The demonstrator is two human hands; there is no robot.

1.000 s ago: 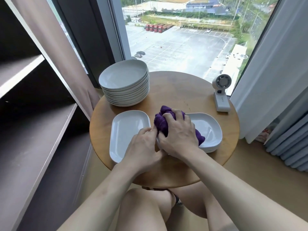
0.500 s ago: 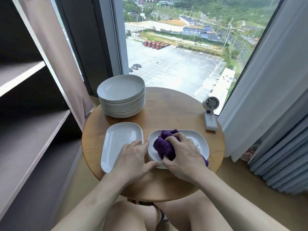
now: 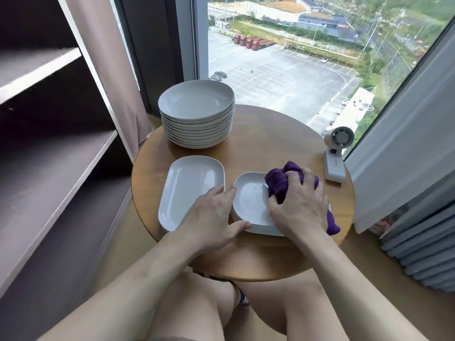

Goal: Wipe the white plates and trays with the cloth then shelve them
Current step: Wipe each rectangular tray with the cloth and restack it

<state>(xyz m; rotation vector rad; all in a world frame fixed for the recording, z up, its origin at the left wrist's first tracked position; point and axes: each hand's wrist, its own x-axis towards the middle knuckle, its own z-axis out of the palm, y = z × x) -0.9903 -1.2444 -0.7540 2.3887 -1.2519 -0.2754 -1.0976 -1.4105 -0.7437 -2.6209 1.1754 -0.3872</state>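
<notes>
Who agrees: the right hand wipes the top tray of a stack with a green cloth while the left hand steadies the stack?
Not quite: the cloth is purple, not green. The head view shows the right hand wiping with it, the left hand steadying the tray stack.

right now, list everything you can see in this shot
plates: one stack of roughly ten, white, back left of table
tray: one, white, front left of table
tray stack: several, white, front right of table
cloth: one, purple, on the top tray of the stack
fan: one, white, right edge of table
table: one, round, wood, by the window
shelves: dark, far left
curtains: two, beige left of window, white right
window: behind table
left hand: rests on tray stack's left rim
right hand: grips cloth
</notes>
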